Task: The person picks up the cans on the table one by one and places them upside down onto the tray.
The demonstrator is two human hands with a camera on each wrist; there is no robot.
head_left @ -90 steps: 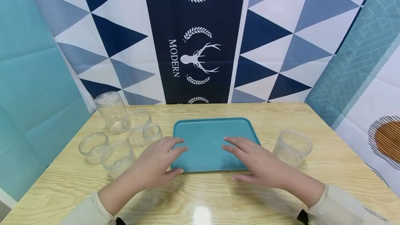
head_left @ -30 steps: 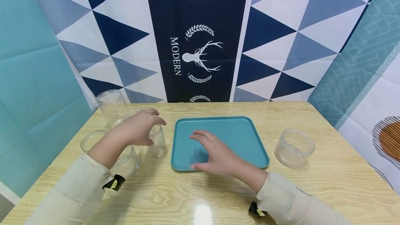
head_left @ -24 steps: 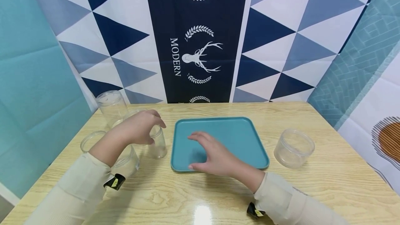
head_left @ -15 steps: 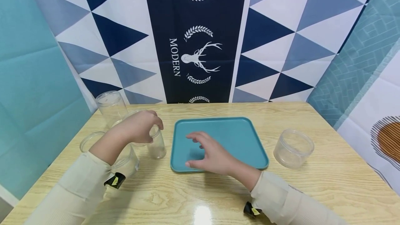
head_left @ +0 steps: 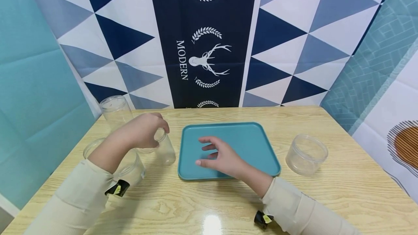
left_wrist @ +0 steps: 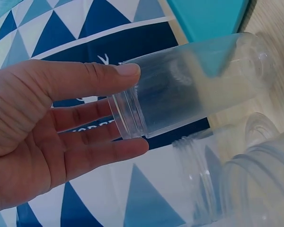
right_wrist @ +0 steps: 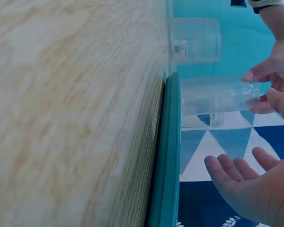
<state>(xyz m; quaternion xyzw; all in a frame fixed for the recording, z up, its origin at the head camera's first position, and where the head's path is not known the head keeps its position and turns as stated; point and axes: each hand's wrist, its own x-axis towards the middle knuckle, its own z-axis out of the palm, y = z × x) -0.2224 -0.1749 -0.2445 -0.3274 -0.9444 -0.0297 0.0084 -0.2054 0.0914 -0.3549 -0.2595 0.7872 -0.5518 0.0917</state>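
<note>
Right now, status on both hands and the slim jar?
Left hand grips slim jar by its rim. Right hand empty, above teal tray. Other clear jars close beside left hand.

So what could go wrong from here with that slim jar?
The left hand pinches the slim jar only near its threaded rim, so the smooth jar might slip or swing. Other jars stand near that hand and could get knocked. The right hand hangs over the tray, perhaps in the way if the jar heads there.
</note>
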